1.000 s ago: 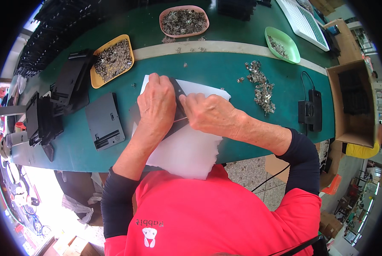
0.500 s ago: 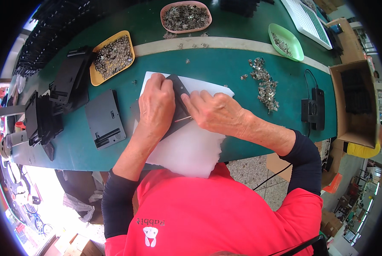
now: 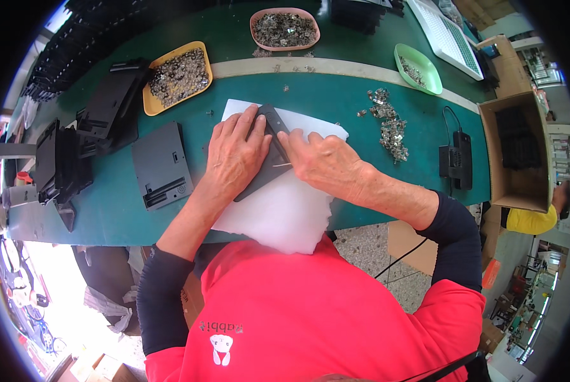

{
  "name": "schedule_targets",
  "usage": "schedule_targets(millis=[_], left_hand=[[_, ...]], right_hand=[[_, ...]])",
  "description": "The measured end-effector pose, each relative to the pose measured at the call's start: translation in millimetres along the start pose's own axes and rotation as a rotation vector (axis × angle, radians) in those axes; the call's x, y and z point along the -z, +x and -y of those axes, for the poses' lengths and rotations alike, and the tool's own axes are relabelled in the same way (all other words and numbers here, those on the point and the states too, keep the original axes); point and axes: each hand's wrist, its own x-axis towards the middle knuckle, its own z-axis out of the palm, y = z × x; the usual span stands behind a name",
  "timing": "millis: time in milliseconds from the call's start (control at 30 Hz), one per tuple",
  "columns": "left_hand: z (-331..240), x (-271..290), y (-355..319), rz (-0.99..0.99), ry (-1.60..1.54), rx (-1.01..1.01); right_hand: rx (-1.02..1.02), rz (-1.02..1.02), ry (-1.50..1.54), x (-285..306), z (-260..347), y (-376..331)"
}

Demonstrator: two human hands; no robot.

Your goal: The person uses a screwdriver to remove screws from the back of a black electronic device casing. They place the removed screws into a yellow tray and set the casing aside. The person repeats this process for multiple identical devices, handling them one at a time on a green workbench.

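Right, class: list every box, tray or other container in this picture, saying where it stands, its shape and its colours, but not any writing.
Cardboard box: right end of the bench, brown, open, dark parts inside.
Yellow tray: upper left, rectangular, full of small metal bits.
Pink dish: top centre, oval, metal bits inside.
Green dish: upper right, oval, few bits.
White tray: top right, flat, gridded.

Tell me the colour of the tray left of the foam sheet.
Yellow tray, filled with small metal parts; only the head view shows it.
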Motion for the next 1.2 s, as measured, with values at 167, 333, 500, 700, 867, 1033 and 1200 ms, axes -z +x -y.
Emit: schedule_targets(millis=[167, 333, 500, 700, 867, 1033, 1200], left_hand=[[-11, 1, 1, 0.029, 0.068, 0.070], [-5, -4, 0, -0.014, 0.042, 0.071], [0, 1, 3, -0.015, 0.024, 0.018], [-23, 37, 9, 0.259, 0.046, 0.220], [-45, 26, -39, -0.011, 0.136, 0.288], [-41, 15, -43, -0.093, -0.043, 0.215], [-37, 9, -45, -0.095, -0.003, 0.137]], right_hand=[[-0.062, 0.037, 0.039, 1, 2, -5], [-0.100, 0.019, -0.082, -3, 11, -3], [-0.304, -0.058, 0.265, -4, 0, -14], [-0.522, 0.014, 0.620, -8, -11, -42], [-0.406, -0.071, 0.782, 4, 4, -49], [-0.538, 0.037, 0.558, 21, 26, -23], [-0.524, 0.047, 0.499, 12, 31, -15]])
